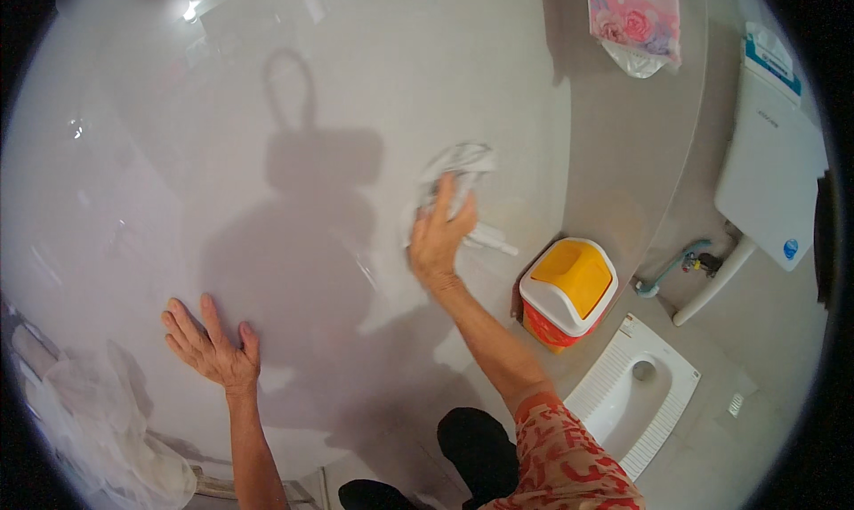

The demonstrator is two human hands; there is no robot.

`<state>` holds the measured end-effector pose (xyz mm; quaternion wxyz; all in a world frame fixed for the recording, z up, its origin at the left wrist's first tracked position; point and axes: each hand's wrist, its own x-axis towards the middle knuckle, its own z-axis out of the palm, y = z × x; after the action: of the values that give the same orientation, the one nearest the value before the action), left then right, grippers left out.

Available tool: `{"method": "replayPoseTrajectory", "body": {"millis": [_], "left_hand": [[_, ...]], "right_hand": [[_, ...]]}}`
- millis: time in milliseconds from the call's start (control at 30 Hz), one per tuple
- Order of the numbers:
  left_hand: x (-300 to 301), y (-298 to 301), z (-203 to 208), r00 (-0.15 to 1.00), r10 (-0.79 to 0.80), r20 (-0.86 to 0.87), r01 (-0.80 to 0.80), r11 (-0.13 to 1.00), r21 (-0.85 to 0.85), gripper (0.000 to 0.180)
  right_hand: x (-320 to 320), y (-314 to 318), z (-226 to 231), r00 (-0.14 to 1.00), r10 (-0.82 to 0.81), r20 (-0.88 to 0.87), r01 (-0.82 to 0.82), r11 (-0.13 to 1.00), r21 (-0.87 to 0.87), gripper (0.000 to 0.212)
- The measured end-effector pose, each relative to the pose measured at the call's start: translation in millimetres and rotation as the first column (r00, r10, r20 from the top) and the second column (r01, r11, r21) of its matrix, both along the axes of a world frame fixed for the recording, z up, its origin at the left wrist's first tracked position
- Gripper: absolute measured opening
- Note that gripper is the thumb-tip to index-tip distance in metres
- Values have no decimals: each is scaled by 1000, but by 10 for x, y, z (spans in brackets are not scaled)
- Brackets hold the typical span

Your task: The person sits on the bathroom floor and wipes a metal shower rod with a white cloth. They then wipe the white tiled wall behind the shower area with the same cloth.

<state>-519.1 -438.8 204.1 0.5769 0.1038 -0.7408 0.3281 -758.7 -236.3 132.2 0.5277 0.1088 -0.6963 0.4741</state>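
Observation:
My left hand (212,345) lies against the pale, glossy wall (160,216), fingers spread, holding nothing. Up and to its right, my right hand (438,243) presses a crumpled white and grey cloth (471,158) to the same wall. The cloth is slightly blurred by motion, and part of it hangs down below the fingers to the right. My right forearm comes from a sleeve (569,452) patterned in red and tan.
At right, a bin (569,287) with a yellow and white lid stands by a white squat toilet (632,394). A white cistern (774,163) and a flowered tissue pack (634,20) are on the right wall. Sheer white fabric (107,421) hangs lower left.

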Motion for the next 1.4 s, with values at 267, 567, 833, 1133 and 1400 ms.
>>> {"method": "replayPoseTrajectory", "body": {"millis": [267, 567, 833, 1133, 1400], "left_hand": [[-42, 9, 39, 1000, -6, 6, 6, 1000, 0, 55], [-25, -5, 38, 1000, 24, -15, -24, 999, -41, 53], [-55, 60, 98, 1000, 21, 13, -19, 992, -122, 54], [-53, 91, 116, 999, 28, 36, -22, 989, -146, 55], [-64, 59, 98, 999, 29, 17, -26, 991, -129, 53]], "right_hand": [[117, -35, 461, 820, 348, -455, -171, 907, 386, 51], [-556, 546, 939, 955, 147, -257, -67, 952, 299, 70], [-1312, 1078, 761, 995, -1, -95, 7, 998, 59, 63], [-1993, 1621, -159, 978, 3, 207, 42, 976, -213, 55], [-1709, 1383, 67, 998, -40, 58, 48, 990, -135, 56]]}}
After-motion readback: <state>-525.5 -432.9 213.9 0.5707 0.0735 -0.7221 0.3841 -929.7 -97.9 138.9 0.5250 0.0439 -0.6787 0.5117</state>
